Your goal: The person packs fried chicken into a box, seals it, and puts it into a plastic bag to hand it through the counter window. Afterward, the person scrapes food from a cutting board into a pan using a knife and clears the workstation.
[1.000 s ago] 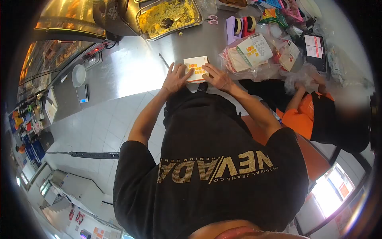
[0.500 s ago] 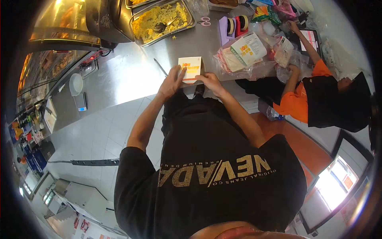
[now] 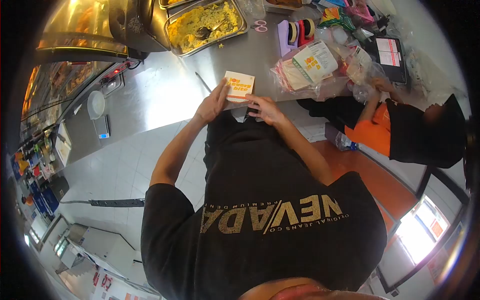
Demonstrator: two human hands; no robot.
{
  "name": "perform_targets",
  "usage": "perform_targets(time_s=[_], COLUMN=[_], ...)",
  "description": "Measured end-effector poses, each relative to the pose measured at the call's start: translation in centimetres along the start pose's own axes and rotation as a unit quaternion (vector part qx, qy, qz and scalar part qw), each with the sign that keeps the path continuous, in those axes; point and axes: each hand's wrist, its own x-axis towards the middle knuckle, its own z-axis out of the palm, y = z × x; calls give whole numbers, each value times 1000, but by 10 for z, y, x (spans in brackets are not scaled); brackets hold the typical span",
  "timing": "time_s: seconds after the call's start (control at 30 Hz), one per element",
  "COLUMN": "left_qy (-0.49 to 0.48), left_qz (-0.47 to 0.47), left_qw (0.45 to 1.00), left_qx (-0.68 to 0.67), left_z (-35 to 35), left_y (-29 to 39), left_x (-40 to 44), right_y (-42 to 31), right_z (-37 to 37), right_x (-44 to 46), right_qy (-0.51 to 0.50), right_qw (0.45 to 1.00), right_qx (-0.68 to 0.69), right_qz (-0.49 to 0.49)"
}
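At the counter's front edge is a small white paper packet [image 3: 239, 86] with yellow and orange print and an orange stripe near its lower edge. My left hand [image 3: 214, 103] grips its left side, fingers lying along that edge. At the lower right corner, my right hand [image 3: 267, 109] pinches the packet with the thumb and a finger, while the other fingers stay loosely apart below. Just left of the packet lies a slim dark tool [image 3: 202, 82], partly behind my left hand; its kind is unclear.
A metal tray [image 3: 243, 26] of yellow food holds a spoon [image 3: 204, 33]. Pink scissors [image 3: 259, 26], tape dispensers [image 3: 287, 37] and a bag of printed packets [image 3: 300, 70] lie rightward. A scale [image 3: 103, 127] sits left. A co-worker [image 3: 372, 127] handles plastic at right.
The packet now lies flatter, its print facing up more squarely. My right fingers have spread and shifted slightly downward. The co-worker's hand has come down from the tablet to the plastic.
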Motion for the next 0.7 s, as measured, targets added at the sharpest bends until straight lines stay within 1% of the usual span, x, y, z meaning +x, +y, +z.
perform_targets(time_s=[0.03, 0.1, 0.13, 0.17, 0.2, 0.23, 0.27, 0.33, 0.37, 0.43, 0.47, 0.53, 0.57, 0.63, 0.67, 0.7], left_qy=[24, 83, 119, 155, 186, 203, 222, 245, 226, 186, 164, 124, 123, 116, 95, 73], left_qz=[30, 3, -54, -109, -103, -101, -97, -85, -94, -112, -142, -201, -162, -86, -61, -36], left_qw=[999, 996, 987, 967, 963, 961, 957, 957, 960, 965, 965, 960, 970, 985, 990, 994], left_qx=[34, -12, -93, -172, -163, -161, -158, -127, -133, -147, -150, -152, -131, -89, -81, -73], left_z=[9, 17, -4, -23, -36, -33, -31, -32, -33, -38, -41, -54, -56, -57, -56, -56], left_y=[-3, -4, 16, 31, 35, 33, 28, 20, 17, 15, 15, 14, 10, -3, -9, -14], left_x=[0, -4, 1, 9, 15, 18, 23, 33, 38, 44, 45, 53, 52, 40, 33, 25], right_y=[-3, -16, -23, -33, -43, -49, -38, -59, -71, -82, -86, -96, -100, -108, -110, -106], right_z=[3, 2, -1, -6, -12, -15, -19, -3, 5, 13, 16, 17, 15, 8, 4, -3], right_x=[0, -3, -4, -3, -2, -1, 2, -3, -3, 7, 10, 19, 22, 21, 19, 19], right_qy=[9, 55, 79, 91, 102, 110, 231, 205, 192, 143, 118, 112, 107, 58, 34, 21], right_qw=[1000, 997, 993, 974, 939, 889, 765, 686, 637, 653, 661, 676, 684, 653, 637, 595], right_qx=[3, -59, -88, -203, -315, -423, -509, -524, -526, -557, -571, -589, -599, -643, -663, -677], right_qz=[0, -6, -9, -52, -93, -134, -321, -461, -529, -492, -472, -427, -403, -396, -392, -432])
